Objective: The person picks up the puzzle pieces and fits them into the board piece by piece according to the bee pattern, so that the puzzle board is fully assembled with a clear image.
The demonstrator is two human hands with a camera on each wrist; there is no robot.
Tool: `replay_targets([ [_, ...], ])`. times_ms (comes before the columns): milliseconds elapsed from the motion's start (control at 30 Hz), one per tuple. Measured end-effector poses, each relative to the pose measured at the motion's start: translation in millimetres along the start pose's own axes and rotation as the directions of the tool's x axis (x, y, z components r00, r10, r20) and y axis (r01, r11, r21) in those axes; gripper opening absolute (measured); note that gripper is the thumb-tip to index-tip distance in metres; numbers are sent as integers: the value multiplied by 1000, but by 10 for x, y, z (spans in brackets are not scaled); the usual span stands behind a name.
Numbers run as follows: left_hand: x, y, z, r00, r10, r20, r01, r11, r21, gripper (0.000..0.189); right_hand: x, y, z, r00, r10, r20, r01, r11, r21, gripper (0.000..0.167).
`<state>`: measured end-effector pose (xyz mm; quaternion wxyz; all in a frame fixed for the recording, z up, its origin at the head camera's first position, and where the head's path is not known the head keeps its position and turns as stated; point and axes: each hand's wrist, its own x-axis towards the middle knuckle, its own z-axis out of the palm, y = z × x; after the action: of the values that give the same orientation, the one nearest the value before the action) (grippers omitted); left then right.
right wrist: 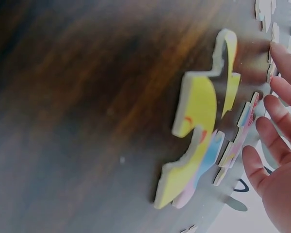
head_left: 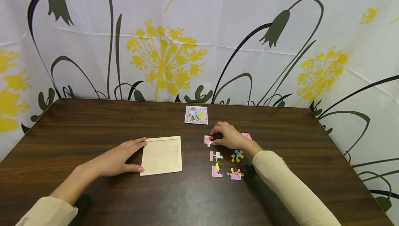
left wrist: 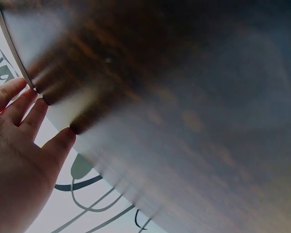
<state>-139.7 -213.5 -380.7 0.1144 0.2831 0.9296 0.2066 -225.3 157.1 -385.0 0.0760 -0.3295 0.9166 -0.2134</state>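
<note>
The left hand (head_left: 120,156) rests at the left edge of a square wooden puzzle tray (head_left: 162,156), fingers extended along its upper corner and thumb at its lower corner. In the left wrist view the fingers (left wrist: 34,114) look fairly straight. Over on the right, the right hand (head_left: 230,137) has thumb and forefinger around a pink puzzle piece (head_left: 207,140), which it pinches at the table surface. The right wrist view shows the remaining fingers (right wrist: 276,133) spread loosely near a pink and blue piece (right wrist: 242,131), with a yellow piece (right wrist: 199,104) closer to the camera.
Below the right hand lie several loose puzzle pieces (head_left: 217,170), one partly hidden behind the wrist. A square picture card with a bee (head_left: 196,115) lies near the back edge of the dark wooden table (head_left: 124,115). A flower-patterned cloth (head_left: 237,4) hangs behind.
</note>
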Motion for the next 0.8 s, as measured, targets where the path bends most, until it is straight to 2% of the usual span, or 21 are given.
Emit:
replay_targets([
  [433, 16, -4, 10, 999, 33, -4, -33, 999, 13, 86, 6, 22, -7, 1000, 2, -15, -1, 999, 35, 18],
  [633, 6, -4, 15, 1000, 12, -5, -12, 1000, 10, 87, 8, 55, 6, 999, -23, -40, 27, 995, 91, 18],
  [800, 6, -8, 15, 1000, 22, -8, -22, 1000, 16, 87, 6, 57, 6, 999, 1, -39, 4, 992, 124, 18],
])
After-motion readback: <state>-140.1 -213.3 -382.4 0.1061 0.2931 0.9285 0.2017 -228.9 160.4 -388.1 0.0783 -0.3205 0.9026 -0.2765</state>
